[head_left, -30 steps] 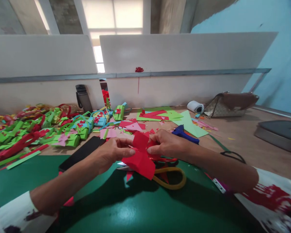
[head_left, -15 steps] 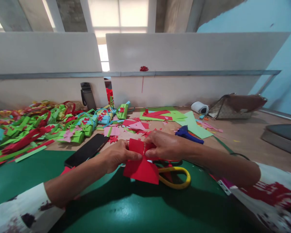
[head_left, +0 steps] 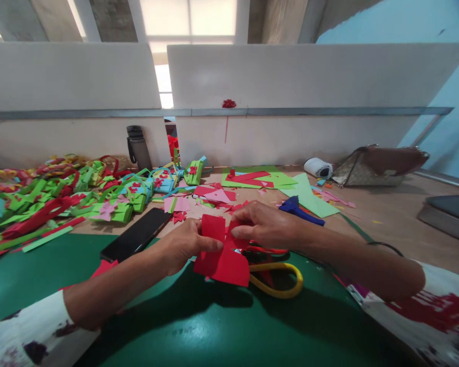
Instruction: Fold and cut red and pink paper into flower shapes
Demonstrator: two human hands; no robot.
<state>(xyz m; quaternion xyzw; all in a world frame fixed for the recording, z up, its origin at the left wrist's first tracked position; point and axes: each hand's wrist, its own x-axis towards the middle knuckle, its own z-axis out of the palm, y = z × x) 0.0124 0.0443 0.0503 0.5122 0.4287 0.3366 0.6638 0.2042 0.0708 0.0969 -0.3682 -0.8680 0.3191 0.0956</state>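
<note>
At the middle of the glossy green surface (head_left: 202,334), just above it, a creased, many-flapped piece of bright red paper (head_left: 225,267) is held up between two bare hands. The left hand (head_left: 187,242), at nine o'clock of the paper, pinches its upper strip between thumb and fingers. The right hand (head_left: 263,224), at about one o'clock, grips a flap on the far right side — thumb against bent fingers — and sits close beside the left hand without overlapping it.

Around the paper as a dial, with twelve pointing away from the person, a rounded yellow loop handle (head_left: 281,294) lies just beside it at four o'clock, and a thin orange-red handle (head_left: 268,250) shows at about three, partly under the right hand. A flat black phone (head_left: 137,237) rests at ten, near the left forearm. Farther out at ten spreads a heap of green, red and blue folded-paper baskets (head_left: 57,196), with a dark grey bottle (head_left: 138,148) upright at eleven.

Pink and red paper scraps (head_left: 214,194) lie at twelve, flat light-green paper sheets (head_left: 285,179) at one. At two come a blue plastic object (head_left: 300,211) and — well apart — a brown-and-beige handbag (head_left: 382,165).
</note>
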